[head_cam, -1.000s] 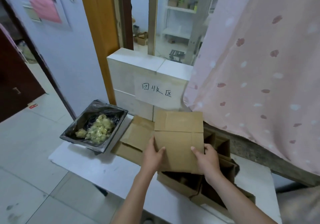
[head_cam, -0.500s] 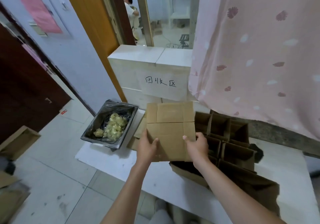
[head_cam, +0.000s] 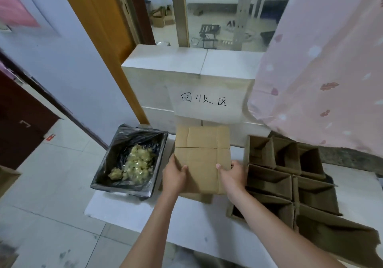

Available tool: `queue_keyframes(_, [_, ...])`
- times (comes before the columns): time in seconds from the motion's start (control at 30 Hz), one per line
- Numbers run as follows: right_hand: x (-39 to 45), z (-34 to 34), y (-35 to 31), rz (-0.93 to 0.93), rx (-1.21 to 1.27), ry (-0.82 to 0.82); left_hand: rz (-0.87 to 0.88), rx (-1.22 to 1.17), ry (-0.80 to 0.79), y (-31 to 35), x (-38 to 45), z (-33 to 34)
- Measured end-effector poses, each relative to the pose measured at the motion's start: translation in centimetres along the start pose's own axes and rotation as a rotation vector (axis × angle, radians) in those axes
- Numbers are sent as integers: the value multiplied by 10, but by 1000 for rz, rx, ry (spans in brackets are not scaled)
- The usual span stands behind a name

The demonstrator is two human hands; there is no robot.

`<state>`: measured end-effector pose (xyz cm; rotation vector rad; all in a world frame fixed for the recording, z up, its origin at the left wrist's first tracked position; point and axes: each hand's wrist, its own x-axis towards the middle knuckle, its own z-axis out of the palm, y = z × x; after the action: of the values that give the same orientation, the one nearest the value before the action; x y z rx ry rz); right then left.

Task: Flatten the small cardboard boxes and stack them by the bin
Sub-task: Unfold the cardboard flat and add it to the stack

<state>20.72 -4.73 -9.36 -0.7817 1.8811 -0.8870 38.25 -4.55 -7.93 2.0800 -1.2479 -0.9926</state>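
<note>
**Flattened box held over the stack beside the bin**

A flattened cardboard box (head_cam: 202, 160) is held at the centre of the frame, its long axis running up the picture, away from the person. It is gripped at its lower corners: the left hand (head_cam: 173, 177) is curled round the lower left edge, the right hand (head_cam: 233, 176) round the lower right, thumbs on top. Cardboard already laid flat (head_cam: 202, 197) shows just beneath its lower edge. The bin (head_cam: 132, 160), lined in black, stands just to the left. Unflattened boxes (head_cam: 290, 176) are grouped to the right, nearer the right hand. A straight lowering onto the counter (head_cam: 134, 214) is judged to be all that remains.
</note>
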Motion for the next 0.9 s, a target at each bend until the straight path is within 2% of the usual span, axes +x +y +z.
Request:
queue_keyframes(0.23, [14, 67, 12, 163, -79, 49, -32, 172, -182, -35, 67, -2])
queue_keyframes(0.33, [20, 87, 19, 183, -189, 36, 1, 254, -282, -49, 84, 7])
queue_keyframes(0.5, [41, 110, 32, 116, -268, -48, 72, 398, -366, -69, 115, 26])
queue_keyframes(0.6, [54, 118, 42, 89, -341, -184, 65, 439, -377, -82, 133, 35])
queue_keyframes(0.7, [67, 128, 54, 108, -453, -251, 115, 476, -409, -93, 147, 43])
queue_keyframes(0.8, [77, 139, 60, 105, -557, -239, 174, 546, -440, -100, 155, 54])
queue_keyframes(0.9, [84, 145, 69, 48, -857, -212, 249, 622, -432, -107, 159, 66])
